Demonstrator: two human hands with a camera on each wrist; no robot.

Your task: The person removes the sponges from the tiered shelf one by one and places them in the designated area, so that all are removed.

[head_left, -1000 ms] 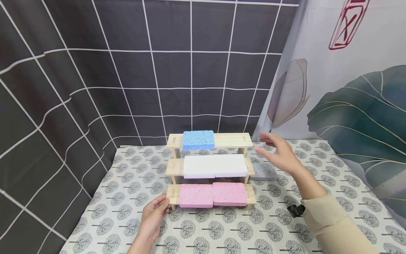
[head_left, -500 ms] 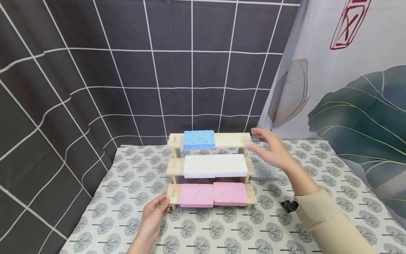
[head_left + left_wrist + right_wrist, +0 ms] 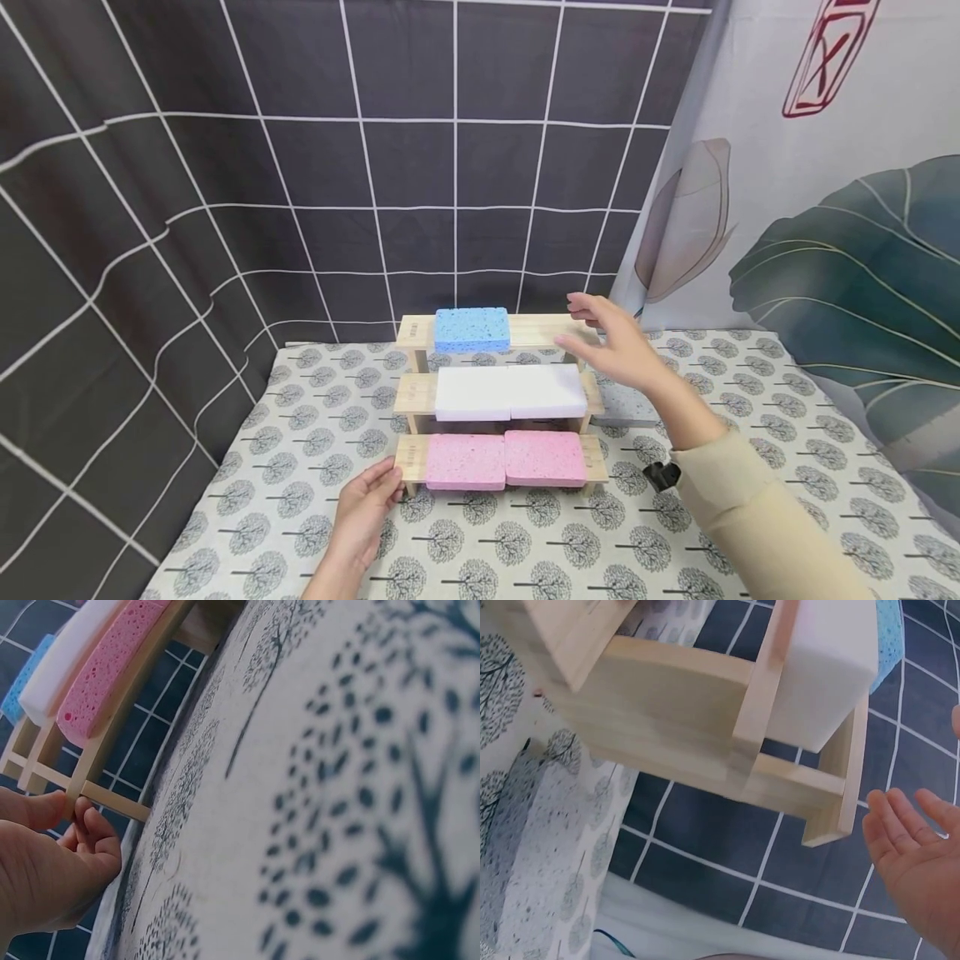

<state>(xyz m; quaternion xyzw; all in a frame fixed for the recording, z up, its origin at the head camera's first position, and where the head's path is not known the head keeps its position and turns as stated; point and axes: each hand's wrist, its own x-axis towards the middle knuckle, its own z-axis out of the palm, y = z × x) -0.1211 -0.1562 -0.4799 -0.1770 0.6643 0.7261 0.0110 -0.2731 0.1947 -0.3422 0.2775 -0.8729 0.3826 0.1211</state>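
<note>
A three-step wooden rack (image 3: 412, 392) stands on the table. On its bottom step lie two pink sponges (image 3: 467, 462) side by side; the middle step bears two white sponges (image 3: 472, 392). A single blue sponge (image 3: 471, 330) sits on the top step, left of its middle. My left hand (image 3: 363, 512) pinches the left end of the bottom step between thumb and fingers, as the left wrist view confirms at the rack's edge (image 3: 86, 769). Over the top step's right end hovers my right hand (image 3: 618, 342), fingers spread apart from the thumb, holding nothing.
A grey speckled sponge (image 3: 628, 405) lies on the tree-print tablecloth (image 3: 510, 542), right of the rack and partly behind my right forearm. Dark gridded cloth (image 3: 495, 167) hangs behind. A pale curtain with a leaf print (image 3: 862, 275) hangs on the right.
My right hand has moved left, from beside the rack to over the right end of its top step. The left hand keeps its hold, and the sponges have not moved.
</note>
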